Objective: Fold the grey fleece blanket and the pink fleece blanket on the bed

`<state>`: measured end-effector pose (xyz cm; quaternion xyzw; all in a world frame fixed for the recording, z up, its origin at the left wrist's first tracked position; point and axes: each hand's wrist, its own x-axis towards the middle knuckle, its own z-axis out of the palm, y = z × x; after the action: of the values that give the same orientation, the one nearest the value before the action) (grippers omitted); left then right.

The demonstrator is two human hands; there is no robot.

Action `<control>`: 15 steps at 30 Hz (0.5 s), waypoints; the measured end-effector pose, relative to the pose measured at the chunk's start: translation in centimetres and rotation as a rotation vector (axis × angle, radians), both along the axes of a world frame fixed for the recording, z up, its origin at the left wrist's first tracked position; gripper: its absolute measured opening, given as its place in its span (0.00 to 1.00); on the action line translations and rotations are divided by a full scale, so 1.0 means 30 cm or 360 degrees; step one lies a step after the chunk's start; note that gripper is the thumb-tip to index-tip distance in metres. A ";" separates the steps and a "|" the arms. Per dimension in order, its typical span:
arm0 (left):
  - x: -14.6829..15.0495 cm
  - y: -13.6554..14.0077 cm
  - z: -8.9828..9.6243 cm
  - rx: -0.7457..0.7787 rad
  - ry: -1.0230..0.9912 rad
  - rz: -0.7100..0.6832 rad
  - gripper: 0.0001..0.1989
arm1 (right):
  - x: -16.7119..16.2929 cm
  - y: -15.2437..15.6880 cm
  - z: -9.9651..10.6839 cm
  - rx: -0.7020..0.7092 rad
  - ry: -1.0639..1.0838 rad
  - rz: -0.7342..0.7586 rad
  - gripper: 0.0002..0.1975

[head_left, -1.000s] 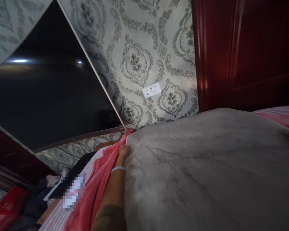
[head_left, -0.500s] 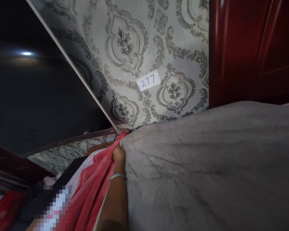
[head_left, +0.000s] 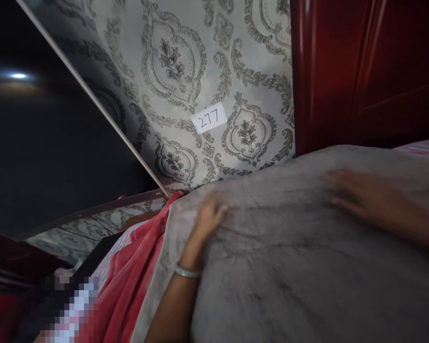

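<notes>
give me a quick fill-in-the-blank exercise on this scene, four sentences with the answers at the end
1. The left hand and right hand are over a broad cover whose colour is ____.
2. The pale bracelet is on the ____ wrist.
3. The white label on the patterned wall bears the number ____.
4. The glossy panel at the upper right is dark ____.

Missing words: gray; left; 277; red
</notes>
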<state>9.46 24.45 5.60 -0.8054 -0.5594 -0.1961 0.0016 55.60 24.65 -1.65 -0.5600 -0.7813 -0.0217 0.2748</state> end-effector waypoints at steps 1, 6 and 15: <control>0.070 -0.010 -0.028 -0.0150 0.0085 -0.0295 0.30 | -0.081 -0.013 -0.001 -0.0171 -0.0082 0.0201 0.45; 0.226 -0.041 -0.134 -0.0479 0.0351 -0.0740 0.36 | -0.184 -0.020 -0.029 -0.0673 -0.0278 0.0329 0.40; -0.138 0.113 -0.090 -0.0576 0.0477 0.0452 0.31 | 0.285 0.137 -0.121 -0.0404 -0.0033 -0.0290 0.56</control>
<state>5.33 27.84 2.90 -0.7261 -0.6862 0.0305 -0.0320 64.13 28.77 -5.28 -0.6587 -0.7264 0.0466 0.1904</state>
